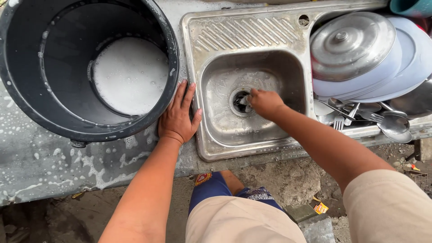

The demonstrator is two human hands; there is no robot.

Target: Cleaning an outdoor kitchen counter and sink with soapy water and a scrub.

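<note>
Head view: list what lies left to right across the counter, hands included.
Black bucket → left hand → sink → right hand at the drain → steel lid on stacked plates.

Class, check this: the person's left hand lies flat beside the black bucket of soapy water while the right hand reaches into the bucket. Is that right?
Not quite. The head view shows the right hand reaching into the steel sink at its drain, not the black bucket. The left hand does lie flat beside the bucket.
</note>
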